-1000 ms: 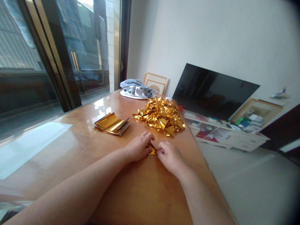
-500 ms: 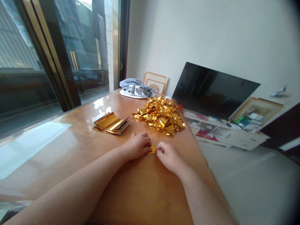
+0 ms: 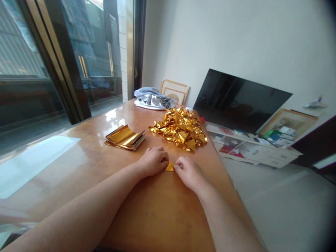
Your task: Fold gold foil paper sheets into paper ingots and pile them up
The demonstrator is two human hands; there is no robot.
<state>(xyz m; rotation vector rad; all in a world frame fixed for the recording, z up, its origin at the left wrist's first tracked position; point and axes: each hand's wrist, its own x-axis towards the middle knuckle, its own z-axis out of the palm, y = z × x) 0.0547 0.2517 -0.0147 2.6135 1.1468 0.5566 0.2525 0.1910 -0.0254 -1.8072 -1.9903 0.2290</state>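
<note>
Between the two hands, low on the wooden table point(image 3: 162, 210), sits a small gold foil piece point(image 3: 169, 167), pinned flat: left hand point(image 3: 153, 162) curled shut on its left edge, right hand point(image 3: 188, 172) pinching its right corner, fingertips of both nearly touching. Foil shows as a small triangle, point up and away from the wrists, both hands equally near it. Beyond the knuckles lies the heap of folded gold pieces point(image 3: 181, 128), well apart; forward-left of the left hand sits the stack of flat gold sheets point(image 3: 124, 138).
</note>
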